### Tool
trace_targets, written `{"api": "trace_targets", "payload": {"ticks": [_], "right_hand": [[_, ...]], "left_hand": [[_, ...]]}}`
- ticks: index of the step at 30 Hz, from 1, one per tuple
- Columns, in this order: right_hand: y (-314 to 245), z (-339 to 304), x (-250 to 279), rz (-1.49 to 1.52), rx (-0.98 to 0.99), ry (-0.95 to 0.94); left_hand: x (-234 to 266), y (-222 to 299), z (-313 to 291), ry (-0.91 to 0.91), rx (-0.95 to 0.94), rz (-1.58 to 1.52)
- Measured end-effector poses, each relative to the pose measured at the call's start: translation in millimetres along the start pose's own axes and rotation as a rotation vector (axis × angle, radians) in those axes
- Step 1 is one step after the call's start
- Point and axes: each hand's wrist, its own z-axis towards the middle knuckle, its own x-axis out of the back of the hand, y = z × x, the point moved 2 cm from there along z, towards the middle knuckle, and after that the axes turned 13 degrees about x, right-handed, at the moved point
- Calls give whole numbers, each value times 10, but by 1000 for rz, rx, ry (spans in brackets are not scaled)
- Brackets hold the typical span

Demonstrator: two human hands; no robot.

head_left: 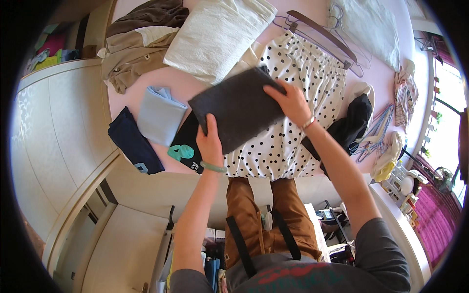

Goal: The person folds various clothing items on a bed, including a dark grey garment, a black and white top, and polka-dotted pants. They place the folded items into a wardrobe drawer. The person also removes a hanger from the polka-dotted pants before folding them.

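Between my two hands I hold a folded dark grey garment (238,108), raised over the bed. My left hand (210,141) grips its lower left edge, thumb on top. At its upper right corner my right hand (291,101) is closed on the cloth; the fingers underneath are hidden. Beneath it lies a white garment with black polka dots and a gathered waist (303,107), spread flat. A black garment with a turquoise print (183,151) is partly covered by my left hand and the grey bundle.
Around these lie a folded light blue cloth (160,115), a navy garment (134,139), a cream folded cloth (220,36) and brown clothes (139,53). A dark hanger (322,39) touches the polka-dot waistband. On the right are a black garment (355,119) and blue hangers (375,134).
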Motion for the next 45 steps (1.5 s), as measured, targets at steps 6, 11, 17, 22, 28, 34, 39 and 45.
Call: {"api": "trace_targets", "payload": {"ticks": [6,11,17,22,28,34,39,45], "right_hand": [[-618,1337,-5,-271,571,213],[-676,1678,-187,-564,645,305],[-283,1648,-874,-747,700,88],[-64,1858,-1021,-693,648,-50],[141,1478,-97,-112,431,160],[1289,789,912,-306,199,366],[1728,612,1454,-544,268,506],[2050,794,1945,-601,-46,676]], "left_hand": [[-194,681,741,3,-352,-98],[-325,686,1113,248,-518,300],[-556,960,1347,360,-1003,1156],[-405,877,1864,299,-628,1343],[-340,785,1303,322,-1055,917],[-650,-152,796,-147,-789,882],[-1028,-359,712,-195,-207,987],[-642,-831,65,-556,-247,1353]]}}
